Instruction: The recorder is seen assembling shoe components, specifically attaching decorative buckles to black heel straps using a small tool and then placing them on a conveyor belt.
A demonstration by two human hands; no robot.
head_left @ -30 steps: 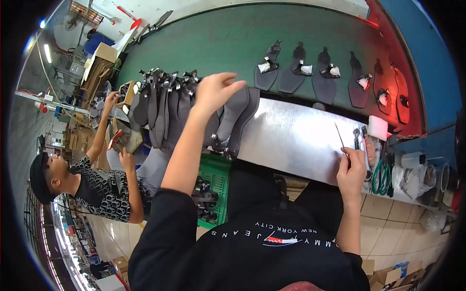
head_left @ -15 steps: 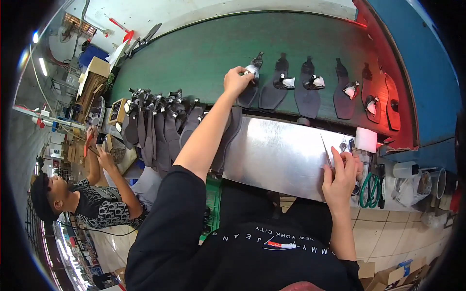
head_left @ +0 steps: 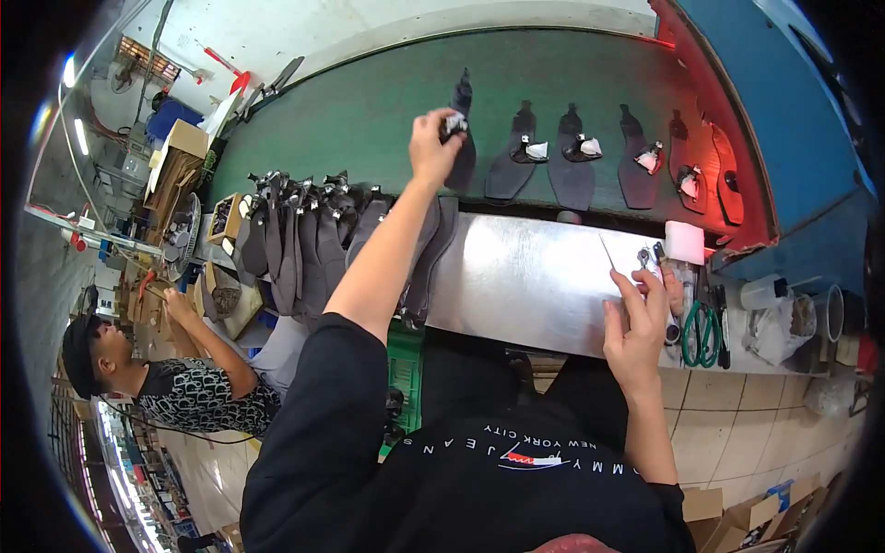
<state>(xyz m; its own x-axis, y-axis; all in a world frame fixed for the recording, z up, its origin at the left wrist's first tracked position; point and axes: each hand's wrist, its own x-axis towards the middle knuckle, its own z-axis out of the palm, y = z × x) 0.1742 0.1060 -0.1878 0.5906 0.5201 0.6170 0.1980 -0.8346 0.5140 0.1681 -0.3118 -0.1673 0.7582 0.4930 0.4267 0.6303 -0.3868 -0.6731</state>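
- Saw a green belt (head_left: 350,129) across the far side, reaching right to a red frame (head_left: 728,124) beside a blue housing (head_left: 747,69).
- Gripped, with the left hand (head_left: 433,147), the black-and-white strap part of a dark sandal (head_left: 464,170), fingers closed in around it.
- Found that sandal on the belt, narrow end pointing far, left of a spaced row of sandals (head_left: 572,175).
- Held the right hand (head_left: 638,341) over the right end of a metal table (head_left: 525,267), fingers bent and part-spread, at a thin pointed tool (head_left: 606,251); could not tell a grip from a mere touch.
- Noted a white block (head_left: 684,241) and green looped handles (head_left: 702,336) right of that hand.
- Saw a sandal heap (head_left: 309,249) near the belt's left part, beside the left forearm.
- Saw, farther left, a co-worker (head_left: 203,387) in a black cap.
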